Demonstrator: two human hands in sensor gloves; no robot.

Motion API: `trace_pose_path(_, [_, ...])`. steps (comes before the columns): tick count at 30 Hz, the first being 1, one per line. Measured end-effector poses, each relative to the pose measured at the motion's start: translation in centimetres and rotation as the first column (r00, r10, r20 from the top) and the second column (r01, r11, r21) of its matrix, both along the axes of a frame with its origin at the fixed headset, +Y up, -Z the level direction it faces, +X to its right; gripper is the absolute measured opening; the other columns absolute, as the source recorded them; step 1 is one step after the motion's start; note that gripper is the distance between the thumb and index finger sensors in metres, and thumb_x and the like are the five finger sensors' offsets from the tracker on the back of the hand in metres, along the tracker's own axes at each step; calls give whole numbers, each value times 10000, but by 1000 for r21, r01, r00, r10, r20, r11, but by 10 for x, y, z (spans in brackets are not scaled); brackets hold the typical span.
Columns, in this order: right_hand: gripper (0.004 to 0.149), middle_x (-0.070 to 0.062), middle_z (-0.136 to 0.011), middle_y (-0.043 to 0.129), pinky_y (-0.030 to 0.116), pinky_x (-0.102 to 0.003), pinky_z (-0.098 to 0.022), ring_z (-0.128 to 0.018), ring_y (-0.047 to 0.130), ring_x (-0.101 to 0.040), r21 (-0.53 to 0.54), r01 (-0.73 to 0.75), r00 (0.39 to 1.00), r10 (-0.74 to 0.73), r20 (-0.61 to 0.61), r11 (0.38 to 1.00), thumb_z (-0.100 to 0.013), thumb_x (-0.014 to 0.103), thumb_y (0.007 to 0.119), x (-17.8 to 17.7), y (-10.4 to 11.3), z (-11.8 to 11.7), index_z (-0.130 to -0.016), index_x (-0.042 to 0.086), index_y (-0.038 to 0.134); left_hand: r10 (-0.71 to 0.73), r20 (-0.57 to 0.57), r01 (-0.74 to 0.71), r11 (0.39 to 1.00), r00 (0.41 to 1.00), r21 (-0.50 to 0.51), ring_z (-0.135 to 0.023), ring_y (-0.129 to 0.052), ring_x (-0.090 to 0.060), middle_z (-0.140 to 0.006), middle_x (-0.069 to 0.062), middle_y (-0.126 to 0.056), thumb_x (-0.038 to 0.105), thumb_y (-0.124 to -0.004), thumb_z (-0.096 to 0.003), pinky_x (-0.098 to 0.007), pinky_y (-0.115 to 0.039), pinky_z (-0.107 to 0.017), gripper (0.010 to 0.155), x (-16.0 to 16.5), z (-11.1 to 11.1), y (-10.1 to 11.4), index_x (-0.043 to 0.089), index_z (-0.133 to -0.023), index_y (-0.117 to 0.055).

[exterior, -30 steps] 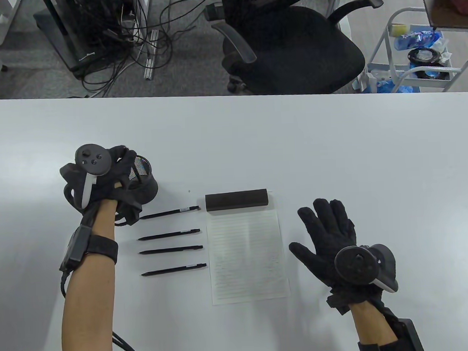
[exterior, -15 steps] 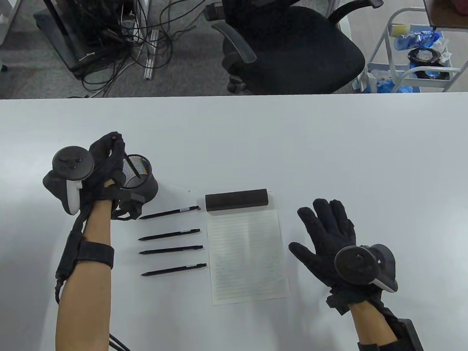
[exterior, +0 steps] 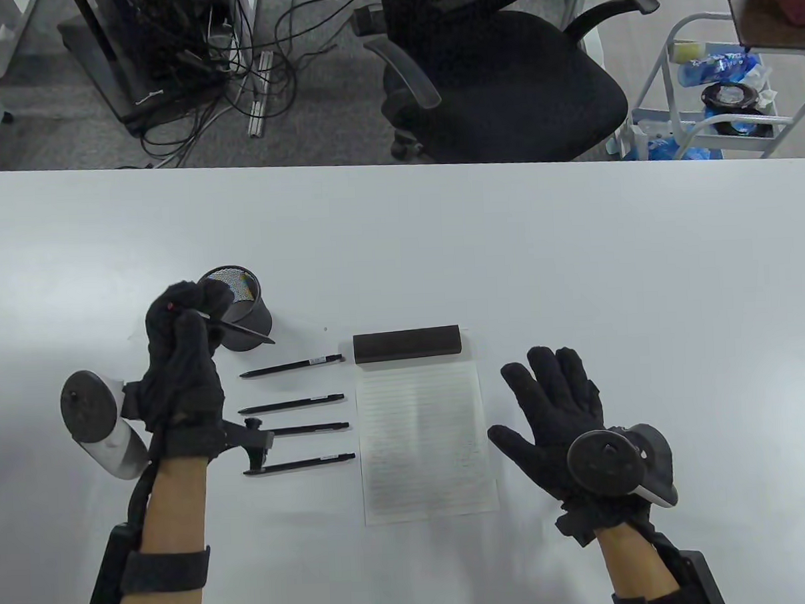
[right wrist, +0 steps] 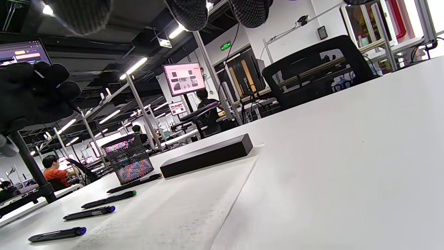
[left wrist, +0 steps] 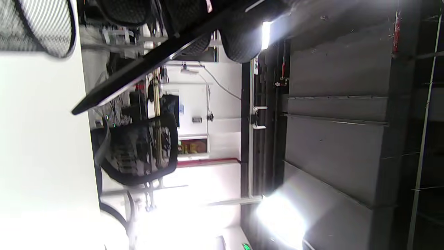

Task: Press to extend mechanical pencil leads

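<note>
now the left hand [exterior: 182, 365] holds one mechanical pencil [exterior: 233, 325] in curled fingers, just in front of the mesh pencil cup [exterior: 239, 309] toward the table's [exterior: 399, 235] left edge; its long axis slants from the red-capped button end, tucked at the fingertips, down and right to the writing tip, so the thumb looks nearest the end to be pressed; the right hand [exterior: 554, 409] lies flat and spread, holding nothing, right of the lined paper [exterior: 425, 441], well apart from the pencil; four more pencils [exterior: 294, 407] lie in a row between the left hand and the paper; half a second ago the left hand was over the cup, drawing this pencil out; it has since come back toward the near edge.
</note>
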State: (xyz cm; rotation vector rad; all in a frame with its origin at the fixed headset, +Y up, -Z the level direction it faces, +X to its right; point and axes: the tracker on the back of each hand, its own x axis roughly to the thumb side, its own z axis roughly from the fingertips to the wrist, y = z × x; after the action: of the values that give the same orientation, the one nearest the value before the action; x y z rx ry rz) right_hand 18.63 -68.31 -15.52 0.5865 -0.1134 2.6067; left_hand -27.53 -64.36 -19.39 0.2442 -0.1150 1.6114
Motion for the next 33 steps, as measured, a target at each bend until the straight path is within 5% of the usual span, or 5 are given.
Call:
trace_pose_path(4, [800, -346, -1228, 320, 367, -839, -628, -1046, 194, -652, -1, 0, 1000, 0, -1, 1000, -563, 631, 562, 0, -1, 1, -1212, 202, 372, 204, 146, -205, 979, 968, -13, -1088, -693, -205, -1057, 155, -652, 460, -484, -629, -581, -580, -810, 476, 25, 16, -20, 423, -1094, -388])
trace_pose_path(8, [799, -345, -1228, 320, 365, -840, -627, -1046, 194, -652, -10, 3, 1000, -3, 3, 1000, -563, 631, 562, -1, -2, 1, -1212, 205, 371, 362, 253, -365, 930, 897, -35, -857, -695, -122, -967, 165, -618, 586, -373, -581, -528, -521, -817, 517, 52, 27, -42, 443, -1076, -328])
trace_pose_path(14, [799, -345, -1228, 319, 365, -839, -629, -1046, 192, -652, -10, -12, 1000, 12, 9, 1000, -563, 631, 561, -1, -2, 1, -1211, 205, 369, 515, 302, -521, 851, 802, -67, -666, -771, -140, -763, 138, -759, 700, -305, -493, -475, -598, -750, 592, 72, 31, -68, 383, -882, -618])
trace_pose_path(24, [800, -344, -1229, 319, 364, -839, -629, -1047, 193, -650, -14, -19, 1000, 19, 20, 1000, -563, 632, 562, 1, -3, 0, -1212, 205, 370, 498, 281, -491, 866, 821, -100, -503, -832, -130, -558, 152, -826, 659, -413, -604, -440, -722, -662, 457, 85, 35, -85, 360, -749, -727])
trace_pose_path(33, [801, -343, -1229, 319, 363, -840, -629, -1048, 193, -650, 5, -43, 999, 42, 23, 999, -562, 633, 562, 1, -2, 0, -1212, 207, 369, 515, 345, -512, 852, 785, -108, -575, -814, -116, -647, 154, -802, 730, -402, -563, -433, -686, -705, 523, 89, 33, -90, 370, -822, -678])
